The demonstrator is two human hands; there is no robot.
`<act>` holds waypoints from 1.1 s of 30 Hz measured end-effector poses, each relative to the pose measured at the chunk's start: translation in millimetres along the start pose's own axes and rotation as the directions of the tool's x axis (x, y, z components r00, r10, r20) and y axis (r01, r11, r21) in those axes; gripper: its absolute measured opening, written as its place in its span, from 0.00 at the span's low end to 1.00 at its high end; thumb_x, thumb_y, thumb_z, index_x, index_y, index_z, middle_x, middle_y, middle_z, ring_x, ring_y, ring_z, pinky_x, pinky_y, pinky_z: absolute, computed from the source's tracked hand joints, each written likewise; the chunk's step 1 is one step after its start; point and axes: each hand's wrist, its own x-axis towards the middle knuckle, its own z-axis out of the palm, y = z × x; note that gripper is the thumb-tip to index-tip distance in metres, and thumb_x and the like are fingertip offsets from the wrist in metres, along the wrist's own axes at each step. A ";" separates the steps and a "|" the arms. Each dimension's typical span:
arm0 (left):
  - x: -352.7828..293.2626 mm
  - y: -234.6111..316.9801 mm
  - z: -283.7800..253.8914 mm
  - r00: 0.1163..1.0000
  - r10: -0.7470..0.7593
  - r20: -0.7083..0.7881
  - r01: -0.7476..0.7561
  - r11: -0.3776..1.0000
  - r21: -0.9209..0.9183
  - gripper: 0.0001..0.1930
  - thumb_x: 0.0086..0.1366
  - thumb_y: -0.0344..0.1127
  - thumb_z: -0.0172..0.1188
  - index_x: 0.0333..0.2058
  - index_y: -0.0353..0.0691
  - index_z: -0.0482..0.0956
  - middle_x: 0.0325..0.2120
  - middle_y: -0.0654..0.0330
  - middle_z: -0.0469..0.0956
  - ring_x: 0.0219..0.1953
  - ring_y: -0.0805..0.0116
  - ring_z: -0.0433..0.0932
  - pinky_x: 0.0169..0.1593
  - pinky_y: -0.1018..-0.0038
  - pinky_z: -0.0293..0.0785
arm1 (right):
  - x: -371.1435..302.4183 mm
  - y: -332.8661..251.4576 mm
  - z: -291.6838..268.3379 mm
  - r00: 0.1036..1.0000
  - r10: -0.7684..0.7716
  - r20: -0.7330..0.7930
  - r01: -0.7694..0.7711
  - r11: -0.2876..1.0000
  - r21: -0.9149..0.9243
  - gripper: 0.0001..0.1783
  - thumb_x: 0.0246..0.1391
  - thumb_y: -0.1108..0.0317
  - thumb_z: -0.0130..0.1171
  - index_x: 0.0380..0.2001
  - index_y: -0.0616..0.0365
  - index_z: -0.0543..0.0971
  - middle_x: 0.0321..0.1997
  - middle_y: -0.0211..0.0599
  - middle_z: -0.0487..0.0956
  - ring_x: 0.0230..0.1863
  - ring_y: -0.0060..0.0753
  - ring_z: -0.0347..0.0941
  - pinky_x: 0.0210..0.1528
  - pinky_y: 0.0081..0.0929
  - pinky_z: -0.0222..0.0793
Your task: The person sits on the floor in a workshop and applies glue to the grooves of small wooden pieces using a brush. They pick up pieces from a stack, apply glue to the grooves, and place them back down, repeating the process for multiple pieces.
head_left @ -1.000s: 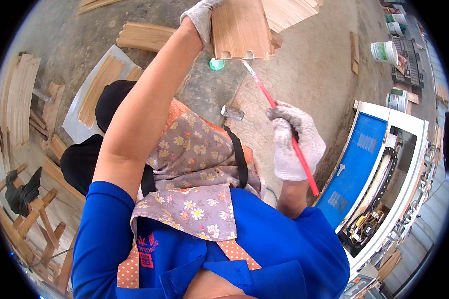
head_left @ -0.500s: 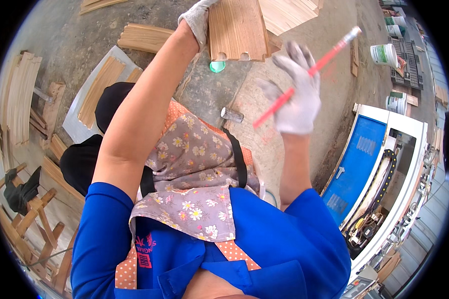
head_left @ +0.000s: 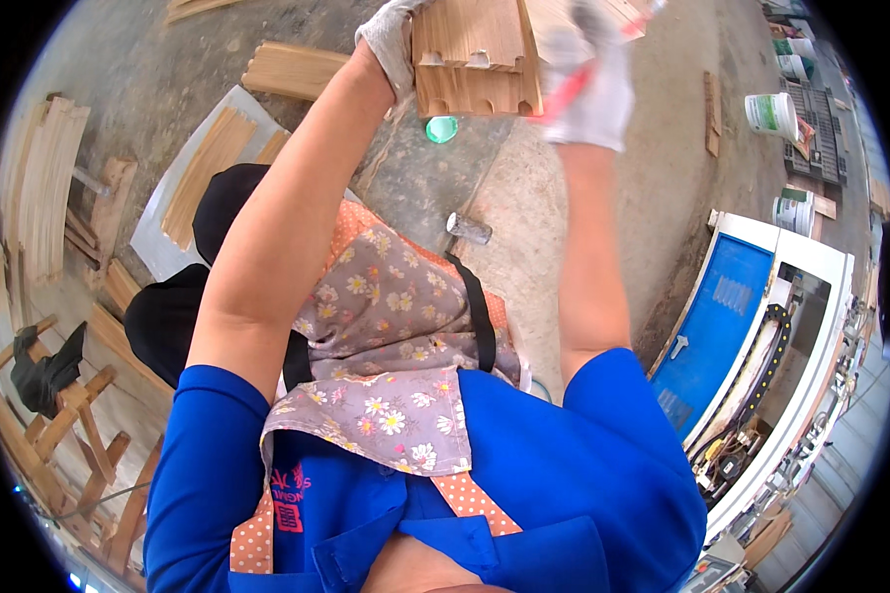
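My left hand [head_left: 391,40], in a white glove, grips the left edge of a stack of grooved wooden boards [head_left: 470,59] held up at the top of the view. My right hand [head_left: 591,84], also gloved and blurred by motion, is raised against the right side of the boards and holds a red-handled brush [head_left: 578,84], whose tip runs out of the frame. Both arms reach up from my blue shirt and flowered apron.
On the concrete floor lie a green lid [head_left: 441,128], a small metal tool [head_left: 468,229], loose planks [head_left: 292,69] and a white sheet with boards [head_left: 203,178]. White buckets [head_left: 769,114] stand at the right by a blue and white machine [head_left: 752,326]. Wooden frames [head_left: 59,415] stand at the left.
My right hand has risen with the red-handled brush from below the boards to their right edge. The boards have stayed raised in my left hand.
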 end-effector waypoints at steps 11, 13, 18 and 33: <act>-0.5 4.7 -5.6 0.990 -0.078 -0.113 0.089 0.992 0.094 0.24 0.54 0.46 0.57 0.46 0.37 0.71 0.40 0.51 0.76 0.41 0.53 0.76 0.48 0.52 0.69 | -172.3 156.9 53.6 0.298 0.846 0.442 -0.902 0.098 0.421 0.11 0.55 0.63 0.50 0.33 0.59 0.77 0.25 0.34 0.75 0.22 0.24 0.71 0.28 0.24 0.75; 0.1 4.8 -3.6 0.989 -0.047 -0.142 0.065 0.990 0.124 0.23 0.54 0.45 0.57 0.45 0.37 0.72 0.39 0.52 0.76 0.40 0.54 0.76 0.47 0.53 0.70 | -188.4 172.0 83.7 0.225 0.852 0.472 -0.931 0.045 0.362 0.10 0.55 0.63 0.51 0.34 0.59 0.75 0.26 0.34 0.75 0.23 0.25 0.72 0.28 0.25 0.74; 3.3 4.1 -8.0 0.978 0.014 -0.206 0.020 0.987 0.161 0.21 0.55 0.44 0.57 0.43 0.37 0.73 0.37 0.53 0.77 0.38 0.57 0.77 0.44 0.58 0.73 | -198.7 176.8 130.2 0.183 0.843 0.505 -0.945 0.009 0.328 0.08 0.53 0.67 0.53 0.33 0.61 0.74 0.23 0.33 0.75 0.19 0.23 0.70 0.23 0.20 0.69; -11.0 3.6 4.2 0.940 0.065 -0.335 0.004 0.979 0.202 0.20 0.54 0.45 0.57 0.42 0.36 0.74 0.35 0.53 0.78 0.36 0.57 0.78 0.43 0.58 0.73 | -221.3 195.8 161.9 -0.121 0.786 0.606 -0.856 -0.392 0.337 0.08 0.55 0.62 0.50 0.30 0.54 0.71 0.21 0.34 0.73 0.22 0.32 0.70 0.33 0.36 0.74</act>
